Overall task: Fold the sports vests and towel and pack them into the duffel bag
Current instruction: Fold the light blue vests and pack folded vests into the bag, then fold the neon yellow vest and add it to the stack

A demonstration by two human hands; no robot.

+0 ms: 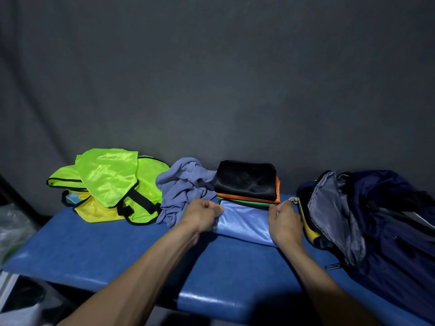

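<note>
A dark grey cloth backdrop (211, 78) hung behind a blue padded counter (131, 255) that carried all the clothing.

At the middle of the counter lay a folded light blue vest (244, 222), flat, its near edge toward the person. The left hand (203, 215) sat at the vest's left edge with its fingers curled under, its grip pinching the cloth at the far left corner. The right hand (286, 222) lay on the vest's right edge, thumb and fingers closed on the fabric near the far right corner.

Just behind the blue vest stood a small stack of folded vests: a black vest (246, 180) on top, an orange vest (249, 198) under it, and a green vest (244, 203) at the bottom, whose front edge touched or slightly overlapped the blue one.

Left of the stack, a grey-blue towel (182, 184) lay crumpled and unfolded, touching the stack's side. Further left was a loose heap of neon green vests (110, 175) with black trim, over a yellow vest (94, 210).

At the right end of the counter the navy duffel bag (386, 222) lay open, its grey lining (329, 208) showing, the mouth just beside the right hand.

A clear plastic bag (11, 227) showed at the far left edge, off the counter.
</note>
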